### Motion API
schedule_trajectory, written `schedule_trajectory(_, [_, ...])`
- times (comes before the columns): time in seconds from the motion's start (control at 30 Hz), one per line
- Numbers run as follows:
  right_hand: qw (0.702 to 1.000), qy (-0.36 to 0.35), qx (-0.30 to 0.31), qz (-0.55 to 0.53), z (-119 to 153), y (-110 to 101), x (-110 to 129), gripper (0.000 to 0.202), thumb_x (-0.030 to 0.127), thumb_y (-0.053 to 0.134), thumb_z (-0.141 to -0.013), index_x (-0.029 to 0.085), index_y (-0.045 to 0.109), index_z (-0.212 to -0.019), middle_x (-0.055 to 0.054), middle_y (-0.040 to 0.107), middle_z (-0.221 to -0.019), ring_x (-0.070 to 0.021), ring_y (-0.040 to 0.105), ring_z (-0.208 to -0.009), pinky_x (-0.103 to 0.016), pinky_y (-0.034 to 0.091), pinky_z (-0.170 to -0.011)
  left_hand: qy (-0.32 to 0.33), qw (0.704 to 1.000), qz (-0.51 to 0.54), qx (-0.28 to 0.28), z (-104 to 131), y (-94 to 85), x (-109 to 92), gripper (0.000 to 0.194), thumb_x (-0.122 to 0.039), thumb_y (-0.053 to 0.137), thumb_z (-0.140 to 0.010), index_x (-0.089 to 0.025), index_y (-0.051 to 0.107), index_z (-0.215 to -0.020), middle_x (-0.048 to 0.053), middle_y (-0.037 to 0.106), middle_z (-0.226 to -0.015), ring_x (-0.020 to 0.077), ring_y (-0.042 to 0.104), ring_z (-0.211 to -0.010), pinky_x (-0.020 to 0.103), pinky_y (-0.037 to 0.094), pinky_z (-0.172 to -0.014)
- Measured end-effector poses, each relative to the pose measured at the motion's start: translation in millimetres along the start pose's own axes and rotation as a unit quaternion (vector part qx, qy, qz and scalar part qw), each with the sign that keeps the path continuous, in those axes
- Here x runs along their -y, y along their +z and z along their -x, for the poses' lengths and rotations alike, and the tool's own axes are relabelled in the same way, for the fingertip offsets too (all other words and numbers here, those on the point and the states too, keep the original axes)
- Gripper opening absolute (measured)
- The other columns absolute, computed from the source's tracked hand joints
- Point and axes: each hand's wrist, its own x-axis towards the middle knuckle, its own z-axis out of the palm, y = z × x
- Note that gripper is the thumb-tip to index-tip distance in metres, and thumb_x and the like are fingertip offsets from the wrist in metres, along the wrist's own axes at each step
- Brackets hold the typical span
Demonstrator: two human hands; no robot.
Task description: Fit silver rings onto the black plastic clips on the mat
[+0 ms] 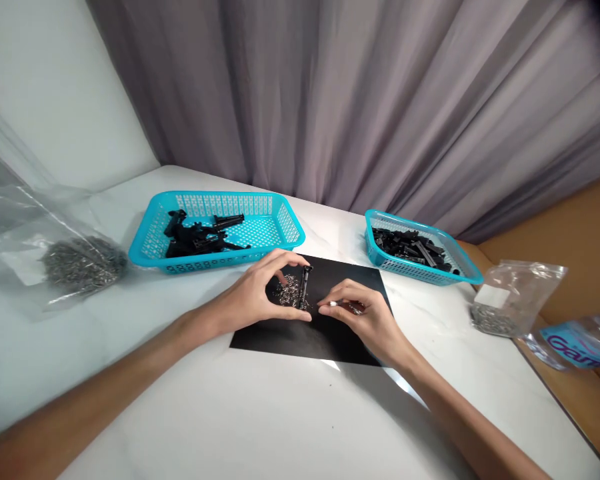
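We are working over a black mat (280, 340), whose near edge is lying slantwise on the white tabletop (220, 413); the tabletop is stretching on toward us and giving our forearms room. On the far side, a grey curtain (300, 100) is hanging along the table's edge, and at the right the table's edge is sloping down past a brown surface (510, 207).

Our left hand (267, 293) is gripping a slim black part (304, 287) between thumb and forefinger, above the mat. Its long axis is pointing away from us, the far end leaning slightly rightward. Our right hand (367, 313) is pinching a small white-tipped item (333, 304) beside it, apart from the part.

Small metal pieces (287, 292) are lying heaped behind the part, inside the curve of the left hand. A left blue basket (215, 262) and a right blue basket (410, 269), both holding black pieces, are bounding the space beyond the hands. A left plastic bag (83, 263), a right plastic bag (497, 320) and a bottle (575, 343) are flanking us.
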Motion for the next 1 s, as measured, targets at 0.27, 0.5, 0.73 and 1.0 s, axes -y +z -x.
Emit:
schedule_trajectory(0.27, [0.986,0.085,0.020,-0.142,10,-6,6,0.024,0.043,0.074,-0.089,0.020,0.076,-0.093,-0.004,0.075,-0.091,-0.0114,0.056,-0.062,-0.026,0.046,-0.058,0.125,0.985,-0.090,-0.072,4,14.1,2,0.067,-0.041,0.090,-0.072,-0.021,0.057,-0.128,0.008,0.067,-0.117,0.0232,0.066,-0.100,0.039,0.056,-0.095])
schedule_trajectory(0.5, [0.976,0.085,0.022,-0.202,12,-5,7,0.018,0.037,0.079,-0.085,0.023,0.077,-0.096,-0.003,0.074,-0.087,-0.0137,0.064,-0.072,-0.024,0.048,-0.057,0.147,0.985,-0.067,-0.061,5,22.1,-1,0.067,-0.038,0.087,-0.076,-0.023,0.055,-0.133,0.009,0.067,-0.120,0.0235,0.065,-0.104,0.039,0.057,-0.093])
schedule_trajectory(0.73, [0.975,0.098,0.026,-0.196,10,-12,5,0.021,0.040,0.079,-0.085,0.021,0.076,-0.093,-0.005,0.077,-0.088,-0.0123,0.061,-0.065,-0.023,0.045,-0.052,0.160,0.981,-0.081,-0.076,4,23.3,-2,0.067,-0.039,0.086,-0.077,-0.023,0.057,-0.134,0.010,0.069,-0.122,0.0261,0.065,-0.107,0.043,0.057,-0.095])
schedule_trajectory(1.0, [0.994,0.032,-0.026,-0.098,18,-2,17,0.012,0.034,0.074,-0.089,0.022,0.078,-0.088,-0.005,0.075,-0.095,-0.0161,0.063,-0.077,-0.028,0.050,-0.063,0.200,0.971,-0.089,-0.101,2,24.6,-1,0.070,-0.036,0.088,-0.076,-0.022,0.057,-0.136,0.009,0.069,-0.122,0.0261,0.063,-0.111,0.042,0.054,-0.099])
